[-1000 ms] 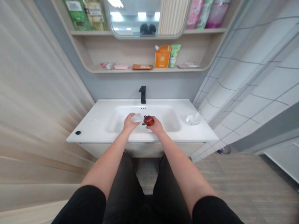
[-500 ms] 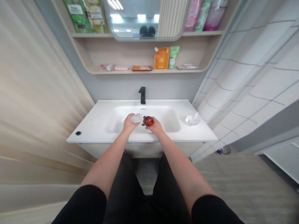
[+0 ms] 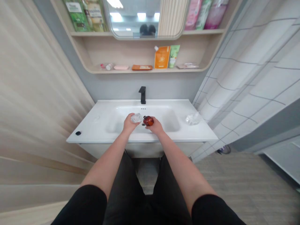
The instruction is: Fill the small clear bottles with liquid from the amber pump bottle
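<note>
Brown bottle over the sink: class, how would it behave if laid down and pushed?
The brown bottle looks small and rounded, so on its side it would probably roll. It fits in the right hand, so it is likely light. Its glossy surface may be slippery against the sink.

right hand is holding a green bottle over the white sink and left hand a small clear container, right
No: the head view shows the right hand holding an amber bottle, not green. It is over the white sink, and the left hand holds a small clear container.
</note>
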{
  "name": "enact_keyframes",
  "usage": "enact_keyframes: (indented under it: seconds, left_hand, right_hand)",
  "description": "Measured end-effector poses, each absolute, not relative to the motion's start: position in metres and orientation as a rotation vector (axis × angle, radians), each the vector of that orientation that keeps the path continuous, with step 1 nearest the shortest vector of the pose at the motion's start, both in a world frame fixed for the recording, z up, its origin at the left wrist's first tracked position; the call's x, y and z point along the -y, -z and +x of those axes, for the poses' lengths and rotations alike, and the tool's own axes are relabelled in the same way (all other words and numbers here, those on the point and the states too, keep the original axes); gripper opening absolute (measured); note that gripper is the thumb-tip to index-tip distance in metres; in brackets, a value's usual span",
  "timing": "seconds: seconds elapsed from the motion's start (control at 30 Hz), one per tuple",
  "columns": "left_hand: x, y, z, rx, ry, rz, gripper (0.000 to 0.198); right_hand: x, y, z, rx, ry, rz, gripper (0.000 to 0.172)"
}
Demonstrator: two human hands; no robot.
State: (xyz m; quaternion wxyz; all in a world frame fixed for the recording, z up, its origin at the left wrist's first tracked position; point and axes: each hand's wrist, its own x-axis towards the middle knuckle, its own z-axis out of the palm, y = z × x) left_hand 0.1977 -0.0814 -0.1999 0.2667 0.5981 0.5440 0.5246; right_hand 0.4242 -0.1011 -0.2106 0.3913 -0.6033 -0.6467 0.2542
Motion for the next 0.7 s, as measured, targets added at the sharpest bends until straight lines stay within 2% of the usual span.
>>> enact_keyframes:
  seconds: [0.7]
  left_hand:
    - [0.0767,0.2039,0.1955,-1.48,-1.442,1.645,0.072]
  right_hand:
    - [0.1046,0.2076,0.4237,1.633,-0.683,-1.51,0.07]
